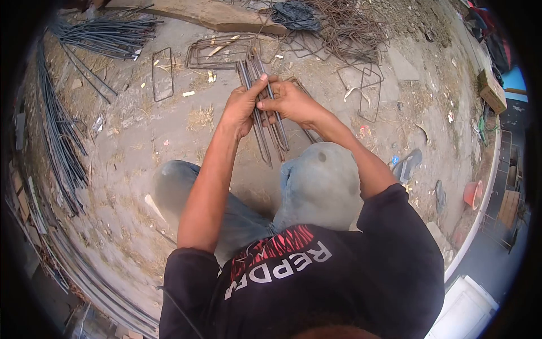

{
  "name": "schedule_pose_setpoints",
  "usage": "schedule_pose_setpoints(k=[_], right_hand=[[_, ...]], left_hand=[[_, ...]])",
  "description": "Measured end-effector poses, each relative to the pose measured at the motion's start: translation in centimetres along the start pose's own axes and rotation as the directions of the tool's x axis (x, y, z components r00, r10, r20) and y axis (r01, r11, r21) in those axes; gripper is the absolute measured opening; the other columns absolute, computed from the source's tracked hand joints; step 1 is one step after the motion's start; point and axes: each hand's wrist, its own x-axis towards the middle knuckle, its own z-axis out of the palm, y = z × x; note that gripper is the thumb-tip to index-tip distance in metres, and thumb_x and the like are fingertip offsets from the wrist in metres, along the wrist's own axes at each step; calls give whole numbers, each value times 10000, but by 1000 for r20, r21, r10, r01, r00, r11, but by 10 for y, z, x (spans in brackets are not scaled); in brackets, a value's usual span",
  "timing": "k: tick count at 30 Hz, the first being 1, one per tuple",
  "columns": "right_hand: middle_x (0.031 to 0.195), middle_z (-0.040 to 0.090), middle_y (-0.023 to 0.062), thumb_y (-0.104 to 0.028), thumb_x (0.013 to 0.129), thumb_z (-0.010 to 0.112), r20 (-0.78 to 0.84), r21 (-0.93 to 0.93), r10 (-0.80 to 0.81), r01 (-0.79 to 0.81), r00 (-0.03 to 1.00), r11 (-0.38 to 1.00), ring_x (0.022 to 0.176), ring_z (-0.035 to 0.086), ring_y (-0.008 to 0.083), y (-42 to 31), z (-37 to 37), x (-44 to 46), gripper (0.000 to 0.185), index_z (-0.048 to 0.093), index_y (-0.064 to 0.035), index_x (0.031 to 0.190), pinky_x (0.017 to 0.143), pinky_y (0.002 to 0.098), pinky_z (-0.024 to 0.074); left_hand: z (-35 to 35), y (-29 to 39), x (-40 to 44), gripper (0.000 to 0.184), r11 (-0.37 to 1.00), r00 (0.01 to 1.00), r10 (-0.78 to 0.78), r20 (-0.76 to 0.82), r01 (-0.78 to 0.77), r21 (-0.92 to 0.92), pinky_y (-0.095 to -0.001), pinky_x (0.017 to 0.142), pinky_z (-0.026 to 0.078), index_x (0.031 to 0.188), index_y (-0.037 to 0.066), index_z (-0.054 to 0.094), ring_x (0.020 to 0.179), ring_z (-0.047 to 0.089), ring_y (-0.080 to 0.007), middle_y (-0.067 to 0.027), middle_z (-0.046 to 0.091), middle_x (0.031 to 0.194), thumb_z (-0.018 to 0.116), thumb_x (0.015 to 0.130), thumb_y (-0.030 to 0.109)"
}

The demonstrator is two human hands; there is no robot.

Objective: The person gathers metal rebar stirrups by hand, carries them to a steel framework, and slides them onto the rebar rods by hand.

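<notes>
- A black shirt (361,271) is filling the foreground, jeans (322,183) showing beyond.
- The left hand (241,105) and right hand (291,104), close together, are gripping metal bars (262,137) above the ground (135,147), seemingly evening them; the next move is calling for steady pressure.
- Wire frames (353,34) are lying farther off.

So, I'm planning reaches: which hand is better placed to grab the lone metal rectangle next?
Probably the left hand: it's nearer the rectangle than the right hand, though both hold rods.

Smooth metal rods (260,133) fill the grip; beyond it, a rough wooden plank (220,16) and crinkled, glossy plastic (296,16); below, matt denim trousers (324,183).
</notes>
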Motion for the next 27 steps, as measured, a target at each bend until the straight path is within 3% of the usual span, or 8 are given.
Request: schedule_pose_setpoints(k=[2, 5, 8, 10, 12, 16, 21, 27], right_hand=[[880, 663, 81, -199, 940, 698, 25, -59, -40, 41, 999, 997, 714, 653, 166, 8, 0, 2, 297, 608, 49, 1076, 624, 294, 515], [964, 700, 66, -284, 932, 718, 115, -290, 89, -52, 989, 955, 831, 663, 147, -5, -9, -3, 412, 635, 22, 1193, 762, 295, 553], [949, 724, 67, -234, 926, 706, -152, -415, -94, 23, 984, 910, 838, 673, 144, 4, -59, -9, 349, 672, 19, 1164, 765, 295, 559], [904, 751, 135, -208, 883, 706, -530, -260, -209, 77, 822, 962, 829, 700, 162, 43, -123, -9, 273, 726, 29, 1017, 723, 300, 552], [916, 753, 155, -244, 886, 680, -794, -304, -125, -210, 595, 929, 854, 729, 235, 97, -200, -20, 278, 735, -19, 1040, 766, 369, 568], [1079, 731, 185, -297, 886, 653, -951, -307, -156, -763, 266, 569, 1048, 686, 377, 157, -254, -78, 293, 738, -62, 1040, 856, 495, 545], [1084, 723, 195, -368, 903, 625, -914, -403, -88, -856, 397, 323, 1068, 679, 381, 207, -272, -103, 346, 734, -63, 1025, 898, 501, 523], [874, 745, 139, -375, 905, 650, -813, -432, 15, -620, 582, 655, 888, 716, 310, 215, -306, -110, 358, 759, -42, 977, 797, 412, 529]], left_hand=[[-4, 3, -2, 424, 995, 997, -62, -34, 65, 77, -317, 457, 536, 1086, 2, 652, 580, 647, -165, -71, 680, 821, 630, 991, 415], [-5, 2, -3, 368, 997, 999, 34, -25, -35, -73, -377, 676, 612, 1088, 17, 620, 891, 710, -263, -178, 685, 1133, 570, 1028, 377], [-24, 7, -2, 346, 954, 979, 129, -156, -165, -249, -464, 928, 585, 1064, -21, 570, 1161, 639, -374, -261, 629, 1266, 502, 1065, 318], [-38, 17, 2, 357, 937, 960, 164, -228, -224, -267, -494, 981, 562, 1106, -22, 544, 1223, 600, -396, -267, 600, 1314, 457, 1080, 322], [-50, 25, 5, 329, 899, 910, 165, -381, -297, -320, -535, 1042, 520, 1177, -11, 489, 1285, 554, -401, -271, 551, 1380, 395, 1096, 293], [-64, 35, 0, 336, 865, 866, 134, -481, -339, -369, -559, 1081, 484, 1278, -19, 425, 1351, 496, -389, -263, 491, 1448, 312, 1108, 247], [-59, 41, -1, 336, 869, 883, 107, -457, -306, -388, -583, 1115, 446, 1317, -15, 423, 1378, 464, -386, -243, 489, 1457, 296, 1108, 216], [-46, 39, 8, 305, 884, 933, 96, -348, -241, -401, -583, 1117, 440, 1235, -9, 500, 1354, 486, -384, -239, 520, 1426, 349, 1101, 220]])
